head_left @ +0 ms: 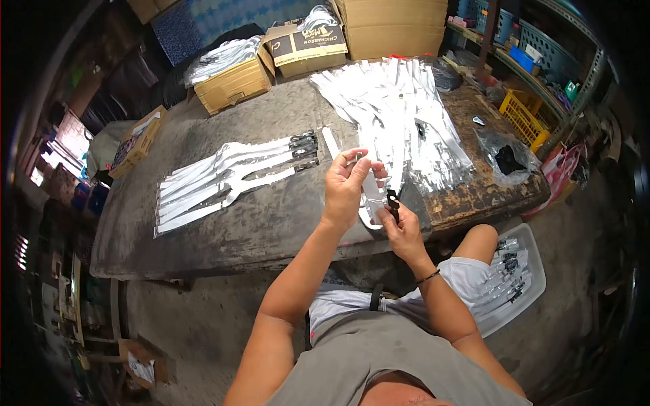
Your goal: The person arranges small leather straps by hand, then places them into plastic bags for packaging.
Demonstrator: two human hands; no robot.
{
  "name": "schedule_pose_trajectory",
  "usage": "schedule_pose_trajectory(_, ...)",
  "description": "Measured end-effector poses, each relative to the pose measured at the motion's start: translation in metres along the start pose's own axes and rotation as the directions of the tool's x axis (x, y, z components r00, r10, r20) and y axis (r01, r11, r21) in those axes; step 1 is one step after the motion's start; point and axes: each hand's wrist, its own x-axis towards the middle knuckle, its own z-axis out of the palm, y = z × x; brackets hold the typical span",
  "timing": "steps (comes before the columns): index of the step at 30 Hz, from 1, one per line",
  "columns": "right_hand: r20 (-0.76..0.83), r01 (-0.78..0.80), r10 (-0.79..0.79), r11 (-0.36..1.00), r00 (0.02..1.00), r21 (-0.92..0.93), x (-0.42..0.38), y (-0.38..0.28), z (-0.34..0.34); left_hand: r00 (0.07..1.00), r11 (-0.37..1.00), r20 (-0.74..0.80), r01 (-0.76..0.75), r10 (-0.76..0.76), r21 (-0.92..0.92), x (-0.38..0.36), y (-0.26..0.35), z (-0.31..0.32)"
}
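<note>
"What could go wrong there?"

"The white strap (370, 193) dangles in a loop by the table's (203, 250) front edge; a slack pinch might let it twist or slip off."

"And the grip?"

"Left hand (352, 177): thumb and fingers pinched on the strap's upper part. Right hand (404, 229): closed about its black buckle (393, 197). The strap pile (379, 115) lies beyond, toward the far right corner."
</note>
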Motion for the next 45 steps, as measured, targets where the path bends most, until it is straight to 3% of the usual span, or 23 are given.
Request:
schedule_pose_trajectory(3, -0.011, -0.073, 0.073, 0.997, 0.997, -0.017, -0.002, -0.011, -0.004, 1.000, 0.999, -0.017, 0.000, 0.000, 0.047, -0.002, -0.004, 0.002)
schedule_pose_trajectory(9, -0.049, -0.029, 0.032, 0.998, 0.998, 0.058, -0.001, -0.006, -0.003, 0.999, 0.987, 0.011, 0.043, -0.045, 0.155, -0.008, -0.015, 0.004)
schedule_pose_trajectory(12, -0.088, -0.066, 0.065, 0.998, 0.994, -0.011, 0.000, -0.015, -0.003, 0.997, 0.979, 0.023, 0.073, -0.078, 0.191, -0.016, -0.023, 0.007)
schedule_pose_trajectory(18, -0.144, 0.007, 0.003, 0.997, 0.990, 0.070, -0.001, 0.002, 0.000, 0.997, 0.987, 0.011, 0.071, -0.073, 0.141, -0.031, -0.040, 0.010)
schedule_pose_trajectory(21, -0.157, 0.057, -0.064, 0.997, 0.986, -0.046, -0.003, -0.002, -0.022, 0.997, 0.984, 0.015, 0.071, -0.074, 0.166, -0.030, -0.043, 0.006)
schedule_pose_trajectory(25, -0.241, 0.043, -0.089, 0.981, 0.966, -0.192, 0.026, -0.043, -0.060, 0.989, 0.957, 0.137, 0.006, -0.047, 0.290, -0.033, -0.046, 0.005)
schedule_pose_trajectory(27, -0.192, 0.104, -0.131, 0.984, 0.973, -0.144, 0.040, -0.052, -0.066, 0.985, 0.947, 0.151, 0.030, -0.083, 0.318, -0.037, -0.045, 0.014)
schedule_pose_trajectory(29, -0.043, 0.192, -0.202, 0.966, 0.978, -0.175, 0.051, -0.062, -0.068, 0.978, 0.936, 0.172, 0.050, -0.116, 0.347, -0.041, -0.046, 0.020)
schedule_pose_trajectory(31, 0.035, 0.117, -0.112, 0.950, 0.993, -0.288, 0.053, -0.072, -0.071, 0.972, 0.923, 0.187, 0.063, -0.144, 0.379, -0.044, -0.046, 0.022)
schedule_pose_trajectory(34, -0.051, 0.131, -0.141, 0.979, 0.989, -0.153, 0.057, -0.075, -0.071, 0.962, 0.872, 0.189, 0.084, -0.197, 0.482, -0.046, -0.050, 0.014)
schedule_pose_trajectory(37, -0.057, 0.114, -0.122, 0.987, 0.991, -0.113, 0.060, -0.081, -0.078, 0.913, 0.644, 0.400, -0.261, -0.077, 0.720, -0.037, -0.050, 0.000)
schedule_pose_trajectory(39, -0.024, 0.097, -0.099, 0.991, 0.995, -0.088, 0.058, -0.084, -0.079, 0.904, 0.716, 0.424, -0.329, 0.052, 0.615, -0.024, -0.053, 0.003)
schedule_pose_trajectory(41, 0.001, 0.069, -0.069, 0.996, 0.998, -0.059, 0.057, -0.085, -0.078, 0.923, 0.871, 0.376, -0.250, 0.082, 0.424, -0.011, -0.043, 0.017)
schedule_pose_trajectory(43, 0.010, 0.032, -0.032, 0.999, 0.999, -0.025, 0.057, -0.084, -0.077, 0.952, 0.996, 0.306, -0.010, -0.017, 0.088, -0.003, -0.020, 0.043)
schedule_pose_trajectory(44, 0.008, -0.002, 0.001, 0.995, 1.000, 0.098, 0.054, -0.093, -0.072, 0.931, 0.992, 0.348, 0.075, -0.108, 0.105, -0.002, -0.008, 0.053)
schedule_pose_trajectory(45, -0.007, 0.025, -0.025, 0.998, 1.000, 0.051, 0.056, -0.089, -0.074, 0.904, 0.984, 0.394, 0.124, -0.164, 0.125, 0.000, -0.008, 0.054)
